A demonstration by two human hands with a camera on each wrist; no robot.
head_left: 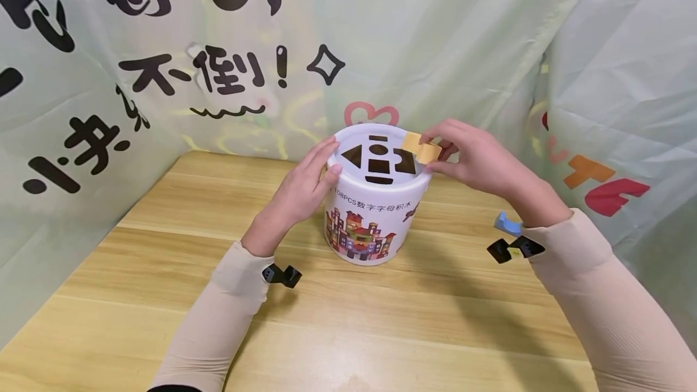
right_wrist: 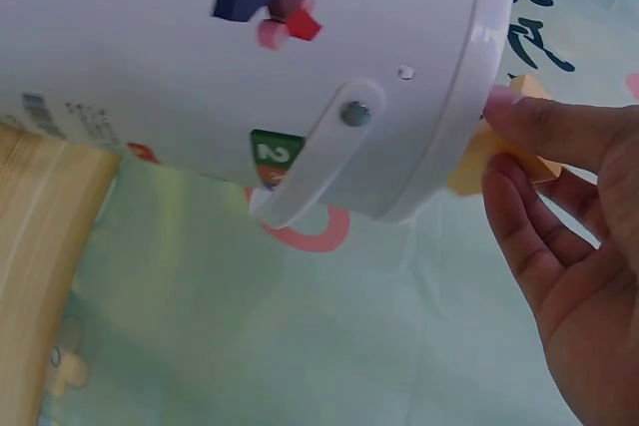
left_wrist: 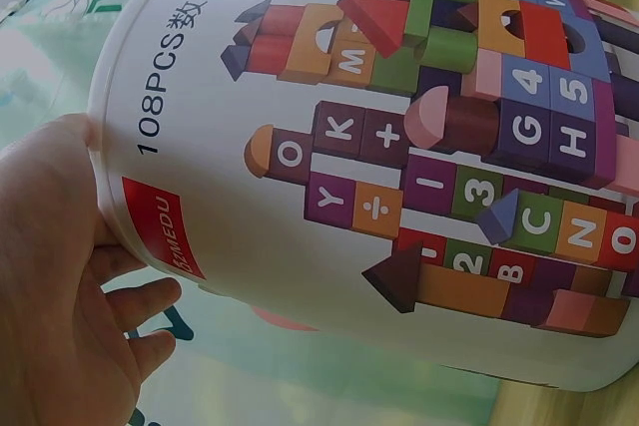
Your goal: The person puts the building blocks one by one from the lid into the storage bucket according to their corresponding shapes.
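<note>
A white lidded bucket stands upright on the table, printed with pictures of colourful blocks. Its lid has several cut-outs, among them a triangle, a circle and an arch shape. My left hand rests against the left side of the rim, its fingers lying loosely there; in the left wrist view two fingers stay off the bucket. Between thumb and fingers, my right hand pinches a yellow arch block at the right part of the lid, near the arch cut-out. Part of that block is hidden by the fingers.
A blue curved block lies on the wooden table beside my right wrist. Pale printed cloth hangs behind the table and at both sides. The bucket's white handle hangs along its side.
</note>
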